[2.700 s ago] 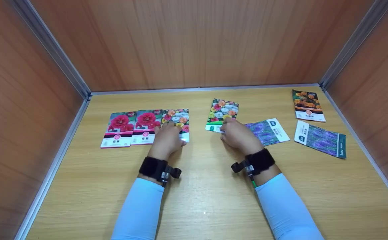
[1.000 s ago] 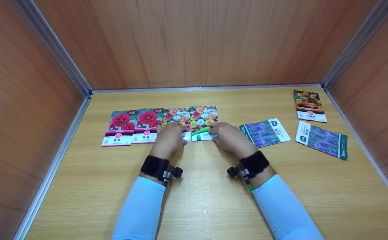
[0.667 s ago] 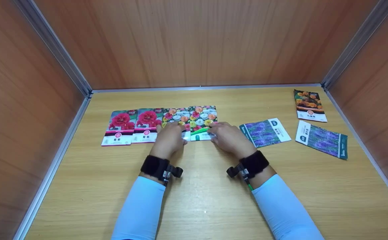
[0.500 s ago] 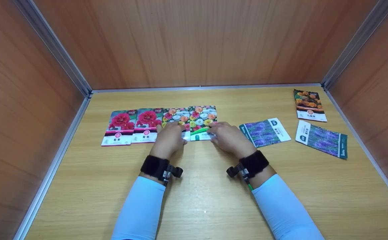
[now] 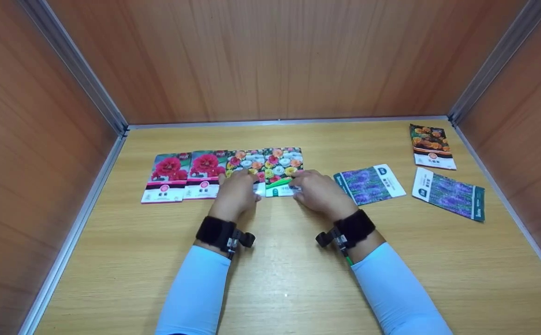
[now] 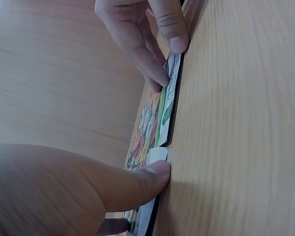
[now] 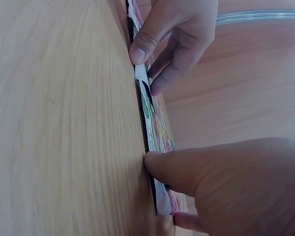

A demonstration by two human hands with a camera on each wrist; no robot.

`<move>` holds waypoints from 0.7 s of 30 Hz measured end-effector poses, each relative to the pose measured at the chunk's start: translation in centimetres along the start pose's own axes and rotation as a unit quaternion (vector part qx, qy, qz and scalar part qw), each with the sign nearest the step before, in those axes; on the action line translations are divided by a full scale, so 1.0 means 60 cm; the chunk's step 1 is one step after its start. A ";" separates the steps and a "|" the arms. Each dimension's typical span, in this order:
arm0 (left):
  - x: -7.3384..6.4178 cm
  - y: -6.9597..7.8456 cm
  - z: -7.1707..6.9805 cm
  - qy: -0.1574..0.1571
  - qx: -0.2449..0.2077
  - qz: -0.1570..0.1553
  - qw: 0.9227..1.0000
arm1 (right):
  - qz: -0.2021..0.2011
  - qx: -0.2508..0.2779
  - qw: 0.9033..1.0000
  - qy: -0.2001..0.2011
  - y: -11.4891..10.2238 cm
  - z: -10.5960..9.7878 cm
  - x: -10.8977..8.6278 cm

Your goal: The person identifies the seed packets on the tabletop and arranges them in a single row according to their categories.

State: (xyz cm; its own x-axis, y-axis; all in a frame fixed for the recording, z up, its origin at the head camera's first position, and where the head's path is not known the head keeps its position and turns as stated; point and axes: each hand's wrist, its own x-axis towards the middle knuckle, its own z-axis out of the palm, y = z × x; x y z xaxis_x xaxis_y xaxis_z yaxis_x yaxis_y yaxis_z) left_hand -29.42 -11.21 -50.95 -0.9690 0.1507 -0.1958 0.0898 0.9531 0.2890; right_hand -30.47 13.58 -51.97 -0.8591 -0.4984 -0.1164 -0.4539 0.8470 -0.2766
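Two packets printed with mixed-colour flowers lie flat side by side in the head view. My left hand point(image 5: 237, 191) rests on the left mixed-flower packet point(image 5: 246, 159), covering its lower part. My right hand point(image 5: 320, 190) touches the lower right side of the right mixed-flower packet point(image 5: 283, 163), which has a green stripe. In the left wrist view, the left thumb point(image 6: 157, 172) lies at the packet's near edge. The right thumb point(image 7: 151, 160) sits at the other packet's near edge in the right wrist view. The two packets meet between the hands.
Two pink-flower packets, the outer one point(image 5: 166, 179) and the inner one point(image 5: 204, 174), continue the row leftward. Two purple-flower packets, one nearer point(image 5: 368, 185) and one farther right point(image 5: 449, 194), lie right of the hands. An orange-flower packet point(image 5: 432, 146) lies near the back right corner. Wooden panels point(image 5: 275, 60) enclose the table.
My right hand has slid the right mixed-flower packet leftward and nearer, straight against the left one. My left hand has stayed on its packet. Over the last half second both hands are nearly still.
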 end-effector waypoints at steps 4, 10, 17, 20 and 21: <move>0.000 0.000 0.000 0.000 -0.002 -0.001 1.000 | 0.005 0.003 1.000 -0.007 -0.001 0.000 0.000; 0.000 -0.002 0.001 0.000 -0.005 0.003 1.000 | 0.001 0.019 1.000 -0.008 0.002 -0.002 -0.002; 0.002 0.001 0.001 0.015 -0.009 0.019 1.000 | 0.044 0.067 0.996 0.025 0.021 -0.027 -0.012; 0.004 0.004 0.002 0.024 -0.005 0.032 0.999 | 0.088 0.074 0.992 0.046 0.041 -0.045 -0.022; 0.004 0.006 0.002 0.024 -0.004 0.034 0.999 | 0.106 0.075 0.990 0.052 0.049 -0.051 -0.027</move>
State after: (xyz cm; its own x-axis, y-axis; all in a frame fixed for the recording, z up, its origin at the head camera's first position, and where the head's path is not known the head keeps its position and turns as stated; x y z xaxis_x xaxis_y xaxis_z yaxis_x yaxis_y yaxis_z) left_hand -29.61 -10.79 -51.03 -0.9706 0.2021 -0.1308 0.1540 0.9389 0.3077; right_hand -31.16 17.46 -49.67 -0.9543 -0.2845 -0.0910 -0.2274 0.8896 -0.3961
